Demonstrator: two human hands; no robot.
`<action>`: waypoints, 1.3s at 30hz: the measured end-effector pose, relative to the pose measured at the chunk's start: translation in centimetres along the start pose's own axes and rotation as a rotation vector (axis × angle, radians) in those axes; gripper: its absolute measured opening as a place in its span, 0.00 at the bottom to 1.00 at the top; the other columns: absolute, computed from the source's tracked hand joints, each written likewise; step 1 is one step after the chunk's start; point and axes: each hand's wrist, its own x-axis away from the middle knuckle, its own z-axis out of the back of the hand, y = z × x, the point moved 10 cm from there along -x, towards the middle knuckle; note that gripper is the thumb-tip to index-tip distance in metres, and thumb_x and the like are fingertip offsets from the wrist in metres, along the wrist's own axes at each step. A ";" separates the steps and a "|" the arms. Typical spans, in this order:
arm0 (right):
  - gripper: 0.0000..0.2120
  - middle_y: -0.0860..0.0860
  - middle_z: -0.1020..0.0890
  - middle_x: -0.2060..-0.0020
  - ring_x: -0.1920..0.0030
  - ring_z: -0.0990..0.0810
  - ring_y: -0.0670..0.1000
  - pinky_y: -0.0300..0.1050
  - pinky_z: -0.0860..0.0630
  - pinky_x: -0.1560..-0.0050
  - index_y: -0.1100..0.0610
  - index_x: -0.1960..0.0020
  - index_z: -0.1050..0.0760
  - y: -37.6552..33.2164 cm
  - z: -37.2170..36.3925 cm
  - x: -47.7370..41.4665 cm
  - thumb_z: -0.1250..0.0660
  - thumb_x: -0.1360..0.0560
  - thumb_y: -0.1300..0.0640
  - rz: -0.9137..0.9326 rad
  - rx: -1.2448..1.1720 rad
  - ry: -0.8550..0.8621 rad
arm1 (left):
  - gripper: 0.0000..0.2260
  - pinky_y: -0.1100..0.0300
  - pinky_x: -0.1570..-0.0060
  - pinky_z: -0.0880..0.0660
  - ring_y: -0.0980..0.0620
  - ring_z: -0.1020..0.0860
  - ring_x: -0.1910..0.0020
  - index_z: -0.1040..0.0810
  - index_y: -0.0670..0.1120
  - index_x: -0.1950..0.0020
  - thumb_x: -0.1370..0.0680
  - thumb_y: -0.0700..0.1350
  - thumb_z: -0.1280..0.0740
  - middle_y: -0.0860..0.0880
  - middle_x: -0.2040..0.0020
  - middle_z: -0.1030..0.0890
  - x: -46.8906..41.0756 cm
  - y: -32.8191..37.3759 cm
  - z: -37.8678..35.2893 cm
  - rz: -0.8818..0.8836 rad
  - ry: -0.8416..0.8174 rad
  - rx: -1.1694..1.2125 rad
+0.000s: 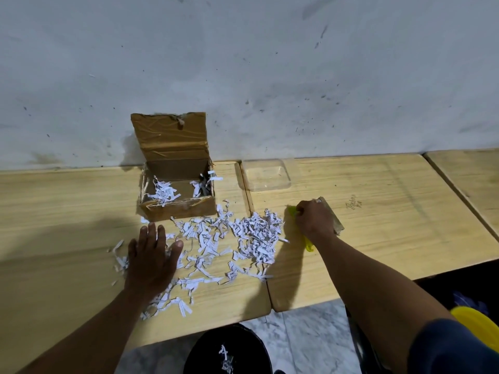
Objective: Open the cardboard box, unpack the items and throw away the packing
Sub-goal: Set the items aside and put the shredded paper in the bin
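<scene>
Brown corrugated cardboard box (176, 195) sits open on the pale wooden tabletop (67, 211), back against the scuffed grey-white wall (243, 63). Its lid flap stands upright, glossy tape creased across it. Inside, two small clumps of shredded paper (229, 238) remain on the floor of the box; edges of the box look frayed.

Most of the shred lies in front of the box: thin, crinkled white strips with dark print, spread loosely across the table and over the seam to a second, adjoining table (378, 198) of the same light grained wood.

Left hand (151, 255) lies palm-down, fingers spread wide and flat on the left edge of the strips, gripping nothing.

Right hand (314, 220) is curled over a yellow-green plastic object (307, 244), just right of the paper heap; a flat brownish piece (334, 220) shows beneath and behind the knuckles. Fingers appear closed around the yellow-green item, though the exact grip is hidden.

A clear, shallow rectangular plastic tray (266, 174) with rounded corners rests near the wall, right of the box.

Below the table edge, a black bin (213, 352) on marble-patterned floor holds a few paper strips.
</scene>
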 end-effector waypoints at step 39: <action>0.26 0.46 0.39 0.22 0.21 0.48 0.47 0.55 0.48 0.24 0.49 0.26 0.32 -17.1 -9.2 6.8 0.53 0.19 0.42 0.826 -0.078 -0.423 | 0.34 0.54 0.24 0.54 0.56 0.50 0.21 0.33 0.48 0.24 0.22 0.65 0.59 0.49 0.21 0.40 -0.7 -3.9 2.0 -0.238 -0.136 0.094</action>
